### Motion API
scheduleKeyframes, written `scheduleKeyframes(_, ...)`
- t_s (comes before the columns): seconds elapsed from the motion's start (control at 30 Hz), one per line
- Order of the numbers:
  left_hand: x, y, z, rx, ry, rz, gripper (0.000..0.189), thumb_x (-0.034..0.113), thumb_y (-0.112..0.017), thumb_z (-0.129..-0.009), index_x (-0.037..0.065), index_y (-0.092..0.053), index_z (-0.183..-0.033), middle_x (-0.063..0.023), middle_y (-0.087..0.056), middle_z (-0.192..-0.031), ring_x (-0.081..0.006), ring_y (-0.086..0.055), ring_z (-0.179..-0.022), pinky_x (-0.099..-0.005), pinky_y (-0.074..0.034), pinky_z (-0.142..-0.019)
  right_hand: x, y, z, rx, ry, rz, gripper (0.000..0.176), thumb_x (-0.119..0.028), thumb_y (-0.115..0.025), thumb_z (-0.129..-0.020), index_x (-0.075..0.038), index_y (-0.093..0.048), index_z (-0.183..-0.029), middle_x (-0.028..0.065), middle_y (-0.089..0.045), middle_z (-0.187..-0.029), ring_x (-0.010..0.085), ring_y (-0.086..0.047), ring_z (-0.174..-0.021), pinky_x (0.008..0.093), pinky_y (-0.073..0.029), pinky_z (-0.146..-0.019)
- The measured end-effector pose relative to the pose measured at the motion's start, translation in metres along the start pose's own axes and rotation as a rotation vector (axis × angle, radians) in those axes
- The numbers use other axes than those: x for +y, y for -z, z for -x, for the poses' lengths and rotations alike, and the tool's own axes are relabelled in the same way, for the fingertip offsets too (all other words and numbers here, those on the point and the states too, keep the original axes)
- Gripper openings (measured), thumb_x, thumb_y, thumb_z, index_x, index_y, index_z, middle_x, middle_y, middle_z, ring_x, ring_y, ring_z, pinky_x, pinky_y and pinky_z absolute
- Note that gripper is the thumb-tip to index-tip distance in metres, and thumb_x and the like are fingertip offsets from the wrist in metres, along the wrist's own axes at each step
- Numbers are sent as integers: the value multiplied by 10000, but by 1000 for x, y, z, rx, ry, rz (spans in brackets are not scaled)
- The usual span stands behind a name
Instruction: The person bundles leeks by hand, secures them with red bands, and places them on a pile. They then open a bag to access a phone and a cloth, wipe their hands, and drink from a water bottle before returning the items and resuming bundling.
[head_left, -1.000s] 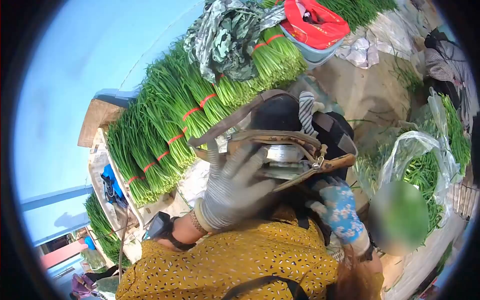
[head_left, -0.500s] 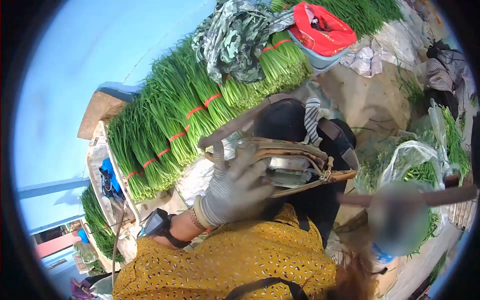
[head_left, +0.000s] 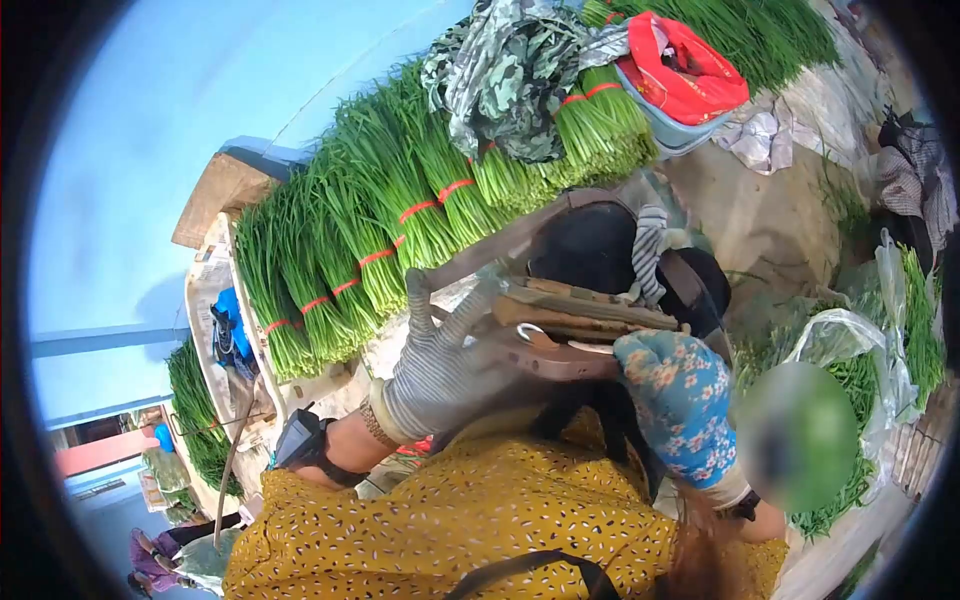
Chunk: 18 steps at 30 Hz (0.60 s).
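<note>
A brown bag with a long strap rests on my lap, its flap edge and a metal ring facing me. At its left end is my left hand in a grey striped glove, thumb and forefinger spread, other fingers blurred against the flap. My right hand, in blue floral fabric, is closed round the right end of the bag; its fingertips are partly hidden. A striped cloth or glove hangs over the bag strap by my knee.
Bundled green stalks with red bands line the back left. Camouflage cloth lies on them, beside a red bag in a tub. Clear plastic with loose greens is at right. People's limbs show at lower left.
My right hand has come into view and onto the bag's right end. The bag's gaping opening with its contents no longer shows. My left hand's thumb and forefinger are spread wider. The view has shifted.
</note>
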<state>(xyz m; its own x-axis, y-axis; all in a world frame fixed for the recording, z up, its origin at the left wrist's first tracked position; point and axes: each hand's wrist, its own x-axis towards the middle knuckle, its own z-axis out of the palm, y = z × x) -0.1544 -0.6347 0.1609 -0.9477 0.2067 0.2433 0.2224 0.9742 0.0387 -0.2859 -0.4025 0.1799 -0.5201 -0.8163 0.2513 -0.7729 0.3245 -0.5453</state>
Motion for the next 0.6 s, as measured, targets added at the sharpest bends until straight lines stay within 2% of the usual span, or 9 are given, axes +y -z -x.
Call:
scheduleKeyframes(0.1,-1,4,1,-30,-127,-72,183,282,-682,-781,228,-693,-956,-28,-616,-1179,-215,-556,-1172,-744,-26,-1087,-1,3,-5,-61,-6,64,253,-24,-623,-742,-64,-676,-986,114,-661,-867,323,-649,-779,408,-520,-678)
scheduleKeyframes(0.17,-4,-1,6,-41,-241,-112,156,239,-681,-746,265,-687,-900,51,-653,-1053,-205,-560,-1153,-781,-41,-1057,0,3,-7,-106,-23,136,256,-23,-613,-734,-61,-675,-979,115,-656,-857,321,-645,-770,410,-516,-669)
scheduleKeyframes(0.23,-2,-12,9,26,-226,-91,209,211,-677,-664,288,-670,-858,95,-648,-916,-218,-566,-1134,-815,-58,-1025,2,3,-6,-107,5,152,254,-26,-603,-733,-57,-672,-976,118,-653,-851,324,-644,-770,413,-515,-665)
scheduleKeyframes(0.37,-6,-3,4,-19,-246,-145,206,205,-671,-641,273,-667,-835,83,-642,-921,-227,-563,-1135,-817,-62,-1028,4,6,-4,-157,-2,209,250,-34,-596,-724,-55,-664,-963,116,-643,-827,320,-633,-756,417,-496,-670)
scheduleKeyframes(0.5,-6,3,-8,-55,-214,-144,196,210,-697,-602,262,-668,-790,83,-620,-930,-227,-548,-1156,-816,-69,-1036,8,11,-2,-199,64,322,213,-99,-594,-754,-70,-624,-962,94,-607,-786,269,-624,-713,404,-464,-660)
scheduleKeyframes(0.53,-5,-1,-11,38,-173,-108,186,214,-732,-580,247,-661,-749,61,-606,-955,-233,-536,-1178,-796,-91,-1059,7,11,-1,-214,62,329,204,-103,-592,-757,-73,-621,-957,89,-604,-780,266,-620,-711,404,-457,-671)
scheduleKeyframes(0.6,-10,2,-19,23,-184,-125,184,216,-750,-581,242,-656,-737,46,-604,-986,-240,-530,-1189,-777,-105,-1077,6,7,1,-229,61,343,190,-111,-589,-763,-77,-616,-948,81,-597,-769,260,-613,-711,406,-447,-687)
